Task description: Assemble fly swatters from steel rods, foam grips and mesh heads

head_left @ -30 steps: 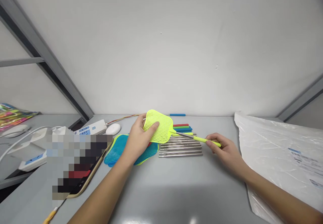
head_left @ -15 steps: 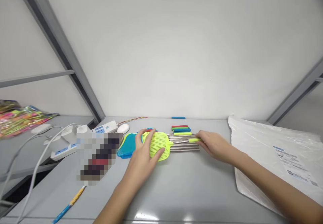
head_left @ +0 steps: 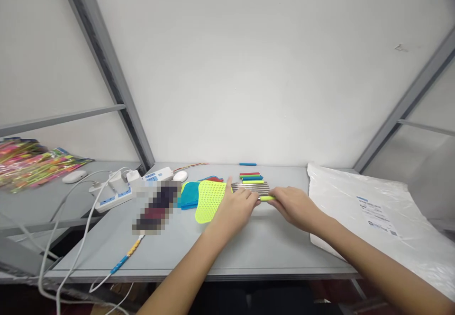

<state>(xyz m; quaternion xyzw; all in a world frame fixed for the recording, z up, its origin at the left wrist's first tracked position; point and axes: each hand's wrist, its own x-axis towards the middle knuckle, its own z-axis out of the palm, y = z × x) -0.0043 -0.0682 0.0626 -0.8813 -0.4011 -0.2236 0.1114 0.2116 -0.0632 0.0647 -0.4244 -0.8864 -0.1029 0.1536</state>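
A lime-yellow fly swatter (head_left: pixel 210 201) lies slanted in front of me, its perforated head to the left. My left hand (head_left: pixel 237 210) is closed around its rod, close to the handle, and hides most of that rod. At the right end, my right hand (head_left: pixel 292 206) pinches the yellow handle (head_left: pixel 266 198). Behind the yellow head lie blue swatter heads (head_left: pixel 189 194) and a red one (head_left: pixel 216 179), partly covered. Several metal rods (head_left: pixel 263 188) lie side by side just beyond my hands. Loose coloured handle sleeves, among them a red one (head_left: pixel 249 174), sit behind the rods.
A white plastic parcel (head_left: pixel 341 201) covers the right of the grey table (head_left: pixel 199 253). To the left are power strips (head_left: pixel 117 199) with cables, a pixelated dark object (head_left: pixel 158 208) and a round white disc (head_left: pixel 180 176). Packaged colourful items (head_left: pixel 42 166) lie farther left.
My left hand has slid right, from the swatter's head to its rod near the handle. My right hand stays on the handle. The swatter sits lower and nearer, and the camera view has shifted.
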